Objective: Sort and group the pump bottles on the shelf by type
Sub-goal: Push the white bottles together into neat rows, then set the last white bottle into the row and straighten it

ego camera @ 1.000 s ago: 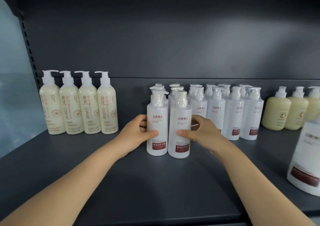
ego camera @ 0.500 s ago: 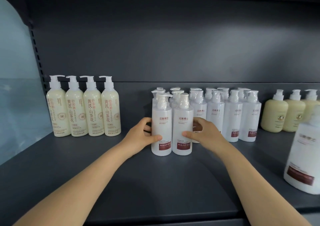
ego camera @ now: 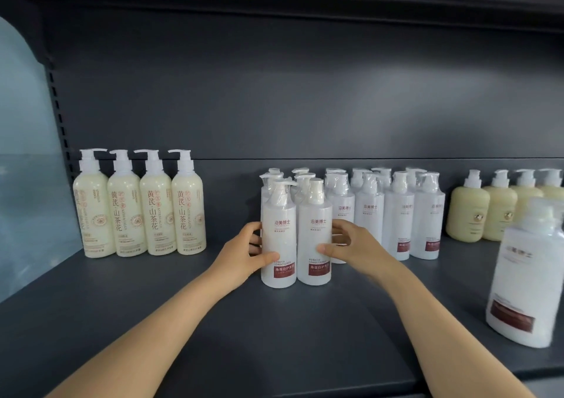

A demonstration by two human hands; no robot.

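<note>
Two white pump bottles with dark red labels stand side by side at the front of the white group on the dark shelf [ego camera: 274, 330]. My left hand [ego camera: 244, 252] grips the left white bottle [ego camera: 279, 232] from its left side. My right hand [ego camera: 351, 243] grips the right white bottle [ego camera: 315, 229] from its right side. Behind and to the right, several more white bottles [ego camera: 396, 214] stand in rows. Four tall cream bottles [ego camera: 139, 211] line up at the left. Squat yellow bottles [ego camera: 482, 214] stand at the far right.
A larger white bottle with a red label [ego camera: 526, 278] stands alone near the front right edge, blurred. A pale wall panel [ego camera: 24, 168] closes the left side. The shelf back panel [ego camera: 305, 92] rises behind the bottles; another shelf hangs overhead.
Both hands have slid the two front white bottles back toward the white group, so they now stand close against it. The view shifted slightly.
</note>
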